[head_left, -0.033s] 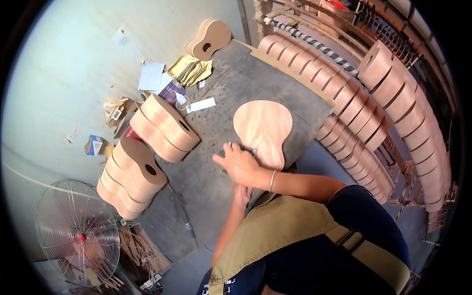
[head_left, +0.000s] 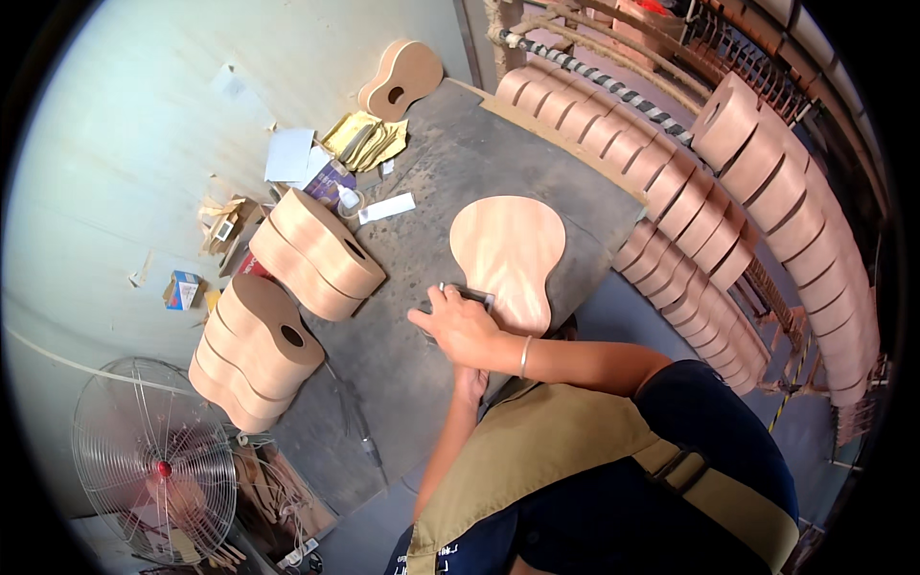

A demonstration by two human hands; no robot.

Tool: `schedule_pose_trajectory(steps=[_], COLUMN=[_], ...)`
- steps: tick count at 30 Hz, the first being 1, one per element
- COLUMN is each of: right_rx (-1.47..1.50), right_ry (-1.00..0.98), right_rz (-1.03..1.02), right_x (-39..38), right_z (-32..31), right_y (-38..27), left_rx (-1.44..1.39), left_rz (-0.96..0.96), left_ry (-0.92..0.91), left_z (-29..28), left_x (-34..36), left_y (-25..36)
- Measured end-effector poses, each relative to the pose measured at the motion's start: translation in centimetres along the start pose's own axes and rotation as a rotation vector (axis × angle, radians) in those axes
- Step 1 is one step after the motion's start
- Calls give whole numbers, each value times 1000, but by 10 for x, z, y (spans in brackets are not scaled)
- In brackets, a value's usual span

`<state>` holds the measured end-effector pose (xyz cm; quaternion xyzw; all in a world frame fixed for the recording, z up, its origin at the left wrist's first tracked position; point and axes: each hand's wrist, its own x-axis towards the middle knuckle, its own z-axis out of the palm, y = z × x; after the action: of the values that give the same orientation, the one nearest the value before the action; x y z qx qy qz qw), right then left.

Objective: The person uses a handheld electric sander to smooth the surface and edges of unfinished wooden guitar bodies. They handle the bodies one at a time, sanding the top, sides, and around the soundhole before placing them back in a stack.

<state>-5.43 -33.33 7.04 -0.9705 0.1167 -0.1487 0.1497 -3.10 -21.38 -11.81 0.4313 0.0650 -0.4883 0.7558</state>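
Pale pinkish-tan wooden guitar-shaped body point(head_left: 510, 244), streaked with lighter and darker grain, on a dark grey desk point(head_left: 412, 254) mottled with brownish smudges. 2 stacks of wooden bodies point(head_left: 251, 355) are light tan with fine darker seams, each showing a near-black hole. The wall point(head_left: 144, 192) is pale blue-green with faint tan stains. Paper sheets point(head_left: 381, 139) are yellow, a box point(head_left: 328, 179) purple, a flat strip point(head_left: 387, 208) white. The fan point(head_left: 164, 469) has silvery wire and a red hub. A rack bar point(head_left: 604, 86) carries black-and-white stripes. Khaki apron point(head_left: 537, 441), navy shirt point(head_left: 613, 508).
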Motion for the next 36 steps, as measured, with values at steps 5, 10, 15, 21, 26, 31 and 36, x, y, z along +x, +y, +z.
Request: schedule_pose_trajectory(steps=[5,10,15,21,26,31,36], right_rx=[37,91,216,218,261,286,176], right_ry=[23,-56,14,-176,-273,-65,27], right_rz=[153,104,150,152,80,193,262], right_x=[20,-43,-70,-98,-97,-56,-32], right_z=[-10,-34,-70,-86,-88,-109,-117], right_y=[22,11,52,55,76,135,231], left_rx=[-19,1,51,64,33,134,392], left_rz=[-72,-87,-97,-80,-72,-77,-36], left_ry=[21,39,-85,-73,16,156,391], left_z=[7,-5,-8,-14,11,32,67], left_x=[-2,-3,-7,-5,-13,-21,-11], left_y=[4,0,5,-6,1,10,11])
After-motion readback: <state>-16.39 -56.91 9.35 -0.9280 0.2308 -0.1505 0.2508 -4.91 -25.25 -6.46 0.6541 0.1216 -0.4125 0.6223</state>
